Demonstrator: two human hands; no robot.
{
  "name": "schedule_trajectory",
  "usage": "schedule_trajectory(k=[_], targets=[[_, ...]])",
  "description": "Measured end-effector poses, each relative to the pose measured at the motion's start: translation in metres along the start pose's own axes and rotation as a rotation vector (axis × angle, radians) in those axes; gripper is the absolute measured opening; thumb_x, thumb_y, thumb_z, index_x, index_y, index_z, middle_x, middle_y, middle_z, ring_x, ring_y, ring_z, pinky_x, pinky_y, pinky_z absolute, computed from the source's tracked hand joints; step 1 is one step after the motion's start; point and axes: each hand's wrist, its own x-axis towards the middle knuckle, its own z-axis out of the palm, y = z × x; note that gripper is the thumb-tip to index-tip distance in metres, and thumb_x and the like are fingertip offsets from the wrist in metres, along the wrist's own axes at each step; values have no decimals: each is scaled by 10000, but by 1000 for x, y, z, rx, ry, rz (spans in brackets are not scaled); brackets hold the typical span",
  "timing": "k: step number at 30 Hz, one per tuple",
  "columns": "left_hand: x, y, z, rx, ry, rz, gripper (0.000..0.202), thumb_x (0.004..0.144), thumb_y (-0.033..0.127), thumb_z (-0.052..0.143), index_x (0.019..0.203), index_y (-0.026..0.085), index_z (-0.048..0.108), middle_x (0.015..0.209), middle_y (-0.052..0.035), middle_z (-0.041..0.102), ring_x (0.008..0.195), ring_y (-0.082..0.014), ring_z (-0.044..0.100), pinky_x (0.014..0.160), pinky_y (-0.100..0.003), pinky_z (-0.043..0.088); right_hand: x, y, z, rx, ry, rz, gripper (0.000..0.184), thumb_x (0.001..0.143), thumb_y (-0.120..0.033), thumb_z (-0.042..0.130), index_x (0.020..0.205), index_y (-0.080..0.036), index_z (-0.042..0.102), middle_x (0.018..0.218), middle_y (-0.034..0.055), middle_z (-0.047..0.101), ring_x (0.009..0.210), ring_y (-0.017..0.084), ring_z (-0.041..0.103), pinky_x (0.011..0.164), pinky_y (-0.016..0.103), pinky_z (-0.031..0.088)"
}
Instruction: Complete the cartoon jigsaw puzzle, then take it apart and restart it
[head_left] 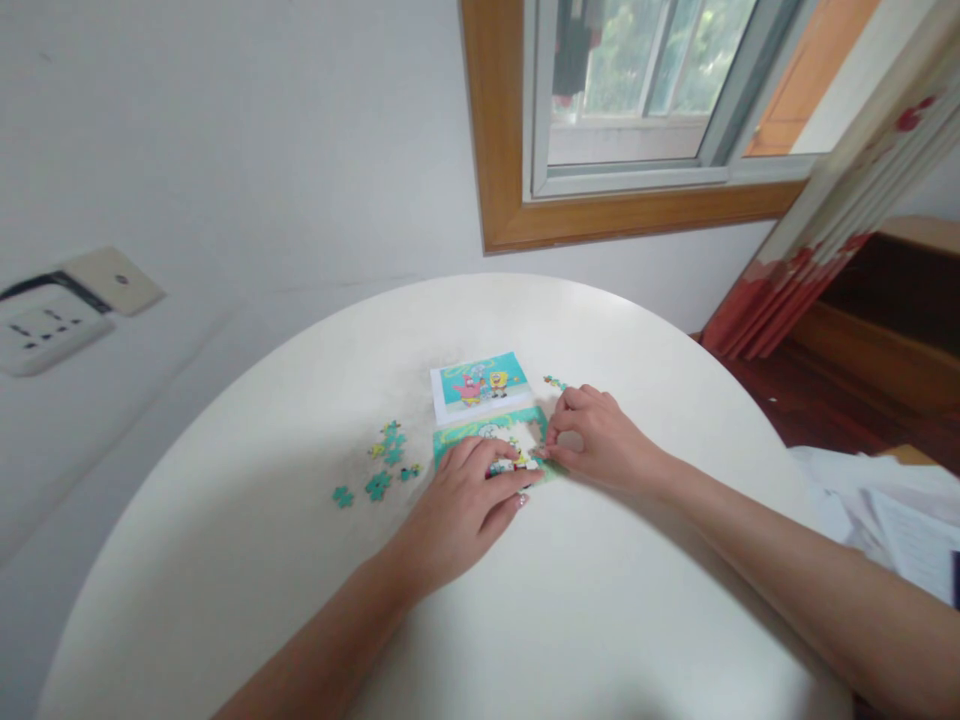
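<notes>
A small jigsaw puzzle board with a green border lies near the middle of the round white table. My left hand rests flat on its near edge, fingers stretched over the pieces. My right hand is curled at the board's right side, fingertips pinched on a puzzle piece at the board's edge. Behind the board lies a picture card showing cartoon figures. Several loose teal puzzle pieces are scattered to the left of the board, and a few more loose pieces lie right of the card.
The table stands against a white wall with a socket plate at the left. A wood-framed window is above, a patterned curtain hangs at the right, and papers lie at the right edge.
</notes>
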Motion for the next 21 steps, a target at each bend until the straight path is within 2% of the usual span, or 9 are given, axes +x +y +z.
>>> schedule_trajectory(k=[6,13,21], targets=[[0,-1,1,-5,9,1,333,908,230,512,1213,329,604,1167,-58,519,1097,-230,438,957,-415,382,2,4,2,14,1,-11,136,777,-369,684,801,-238,711,899,62,581,901,217,503,755,334,341],[0,0,0,-12,1,-2,310,904,225,512,1184,302,623,1166,-64,525,1094,-230,443,957,-413,384,3,16,-3,96,16,-47,113,830,-253,618,865,-231,723,865,58,591,868,191,530,800,325,388],[-1,-1,2,-16,2,-10,314,908,236,517,1199,307,609,1168,-67,522,1106,-231,440,957,-420,387,3,10,4,126,-26,-69,91,776,-198,673,804,-249,743,851,44,608,864,180,536,798,304,395]])
